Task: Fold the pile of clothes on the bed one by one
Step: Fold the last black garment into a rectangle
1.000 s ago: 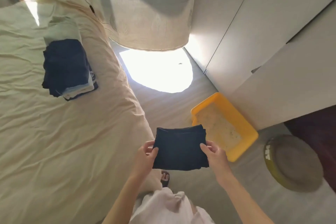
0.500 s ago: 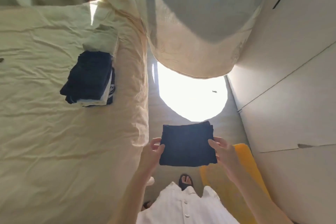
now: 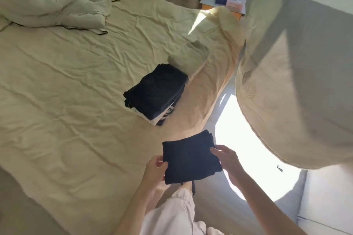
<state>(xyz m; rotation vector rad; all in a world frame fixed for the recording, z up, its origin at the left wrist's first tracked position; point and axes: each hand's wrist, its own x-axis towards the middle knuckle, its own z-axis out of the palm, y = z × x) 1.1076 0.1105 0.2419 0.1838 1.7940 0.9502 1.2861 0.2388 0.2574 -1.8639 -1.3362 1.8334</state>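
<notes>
Underneath the folded dark garment (image 3: 191, 160), fingers of both hands, hidden.

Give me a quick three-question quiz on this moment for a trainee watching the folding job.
1. True or false: the folded dark garment is lying flat on the bed.
2. Which hands hold it? A) left only B) right only C) both
3. Fill in: the stack of folded clothes sits on the bed near its ____ edge, as the camera sees it.

Key
1. False: it is held up, at the bed's edge.
2. C: the left hand and the right hand pinch its opposite sides.
3. Right.
</notes>
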